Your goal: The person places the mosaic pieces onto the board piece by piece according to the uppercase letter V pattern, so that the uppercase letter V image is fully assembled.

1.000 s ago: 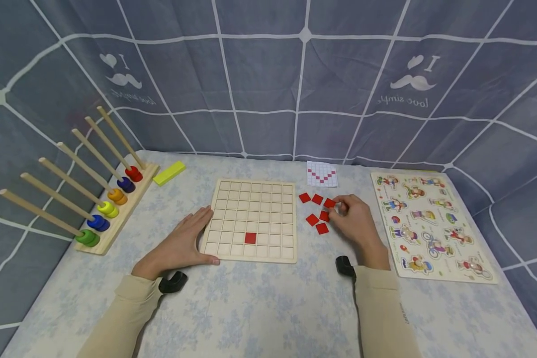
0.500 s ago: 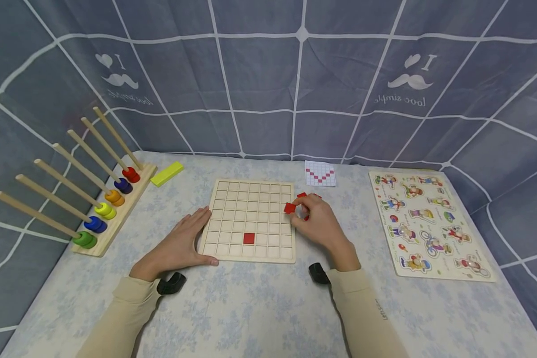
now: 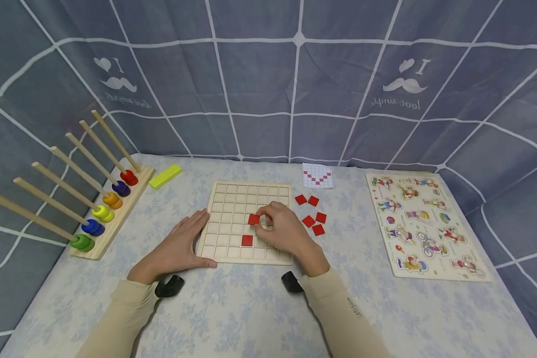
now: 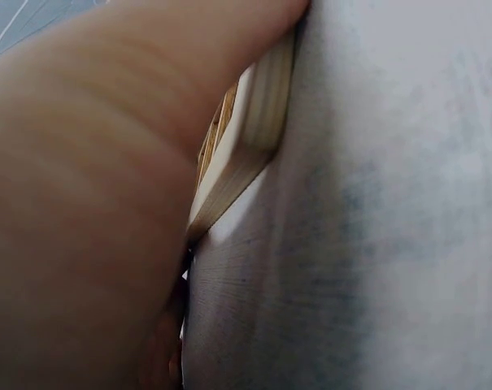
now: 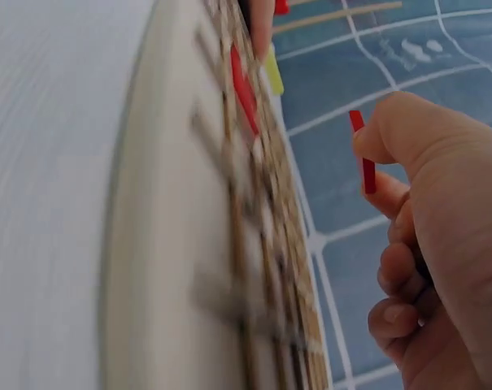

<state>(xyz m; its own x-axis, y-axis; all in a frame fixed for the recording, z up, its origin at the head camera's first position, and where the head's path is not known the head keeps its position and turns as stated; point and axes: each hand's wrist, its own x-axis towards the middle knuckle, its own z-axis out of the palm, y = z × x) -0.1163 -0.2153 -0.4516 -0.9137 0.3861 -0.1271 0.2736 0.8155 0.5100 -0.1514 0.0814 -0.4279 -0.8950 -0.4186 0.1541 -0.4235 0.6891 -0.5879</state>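
Note:
A square wooden grid board lies mid-table, with one red tile set in a cell near its front. My right hand pinches a second red tile between thumb and index finger. The right wrist view shows that tile raised above the board's cells, edge-on. My left hand spreads along the board's left side, fingers straight, thumb at the front left corner. In the left wrist view the board's corner edge shows past the hand. Several loose red tiles lie right of the board.
Behind the loose tiles is a small pattern card with a V of red squares. A wooden peg rack with coloured rings stands left, a yellow-green block beside it. At the right lies a picture puzzle board.
My right hand has picked a red tile from the loose ones and carried it left over the middle of the board. The left hand has stayed at the board's left side.

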